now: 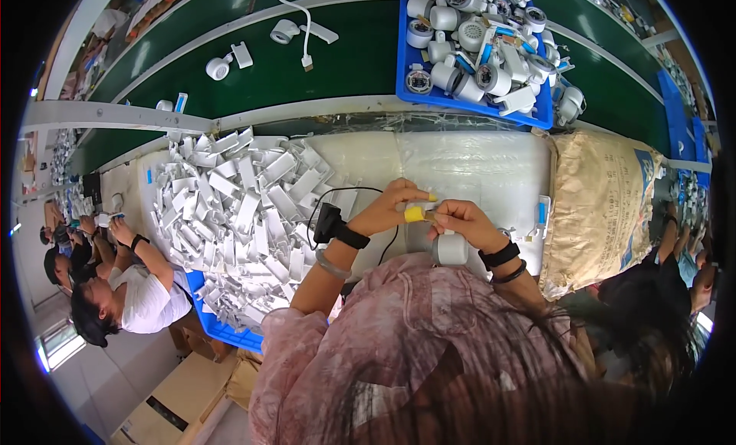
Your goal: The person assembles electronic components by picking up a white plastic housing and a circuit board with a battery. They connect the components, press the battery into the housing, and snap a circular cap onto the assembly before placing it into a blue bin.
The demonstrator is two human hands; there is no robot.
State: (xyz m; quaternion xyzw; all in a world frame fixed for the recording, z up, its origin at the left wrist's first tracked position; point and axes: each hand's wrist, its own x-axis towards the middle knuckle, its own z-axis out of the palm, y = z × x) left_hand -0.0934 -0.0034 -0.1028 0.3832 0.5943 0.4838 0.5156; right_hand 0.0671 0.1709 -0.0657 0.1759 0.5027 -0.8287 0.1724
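My left hand [392, 205] is over the bench with its index finger stretched out and thumb apart from it. The index tip is yellow, and a yellow sleeve-like cover [415, 213] appears to sit around the thumb. At the end of that cover, the fingers of my right hand [465, 221] pinch together on it; the exact contact is too small to make out. Just below my right hand is a white round housing [451, 249], partly hidden by my clothing. A black device with a cable [328, 223] is strapped at my left wrist.
White plastic covers [245, 207] are heaped at left, spilling into a blue tray [222, 331]. A blue crate [475, 111] of white camera-like units stands beyond, on the green conveyor [337, 69]. A brown sack [598, 207] lies at right. Another person [146, 284] works at left.
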